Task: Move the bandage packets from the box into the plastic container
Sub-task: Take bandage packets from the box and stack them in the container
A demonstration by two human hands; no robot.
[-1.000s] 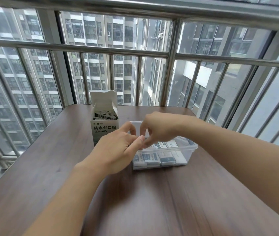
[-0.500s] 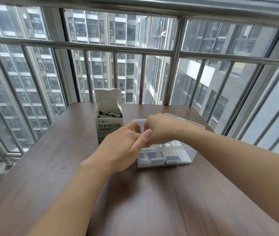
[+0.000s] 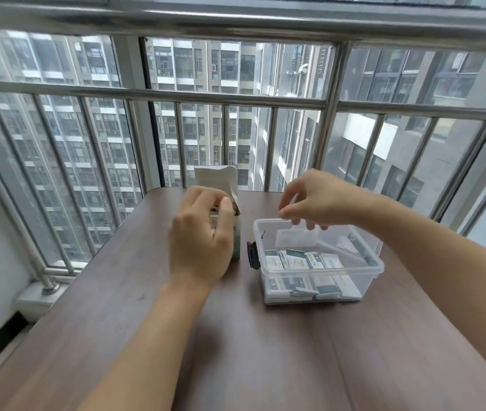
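Hands parted: left hand [image 3: 203,241] curled at box [image 3: 221,185], right hand [image 3: 315,200] loose over container [image 3: 321,271]; wood table [image 3: 235,351], railing [image 3: 235,93].

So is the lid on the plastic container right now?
No, the plastic container is open at the top, with bandage packets visible inside and the right hand hovering above its far rim.

At mid-frame we see our left hand [image 3: 203,241] in front of the open box [image 3: 221,185], fingers curled at its mouth. Just right, our right hand [image 3: 315,200] hovers with loose fingers over the far rim of the plastic container [image 3: 375,266], where bandage packets [image 3: 304,261] lie. Both stand on the brown bench [image 3: 235,351].
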